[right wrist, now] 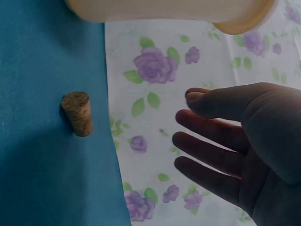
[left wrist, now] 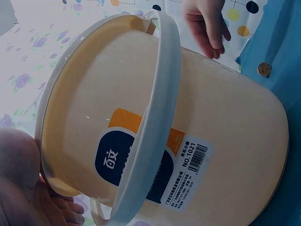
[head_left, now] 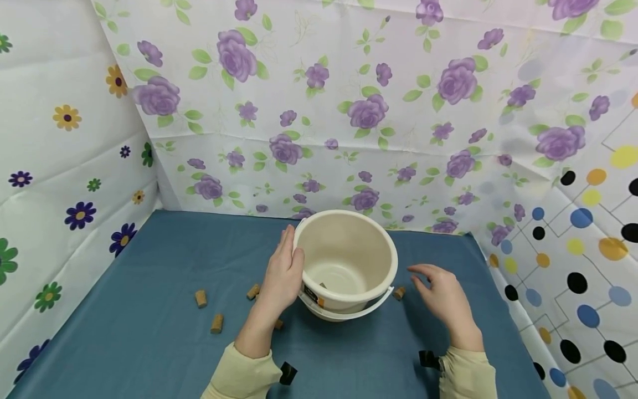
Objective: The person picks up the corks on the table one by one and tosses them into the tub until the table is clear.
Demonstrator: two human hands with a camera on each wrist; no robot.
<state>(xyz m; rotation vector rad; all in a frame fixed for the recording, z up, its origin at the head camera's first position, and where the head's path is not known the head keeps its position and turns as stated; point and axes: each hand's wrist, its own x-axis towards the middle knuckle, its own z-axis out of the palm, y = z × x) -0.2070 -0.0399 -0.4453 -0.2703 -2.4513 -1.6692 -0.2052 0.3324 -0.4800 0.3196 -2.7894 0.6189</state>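
Observation:
A cream plastic bucket stands toward the back of the blue cloth, its mouth facing up and its white handle hanging on the near side. A sticker with a barcode is on its wall. My left hand rests along the bucket's left side at the rim, fingers straight. To the right of the bucket, my right hand hovers with loosely bent fingers and nothing in them. A tapered cork lies on the cloth between the bucket and that hand. A small brown piece shows inside the bucket.
Left of the bucket lie more corks, among them one cork, a second cork and a third cork beside the left wrist. Another cork is partly hidden by the forearm. Flowered sheets hang behind the blue cloth.

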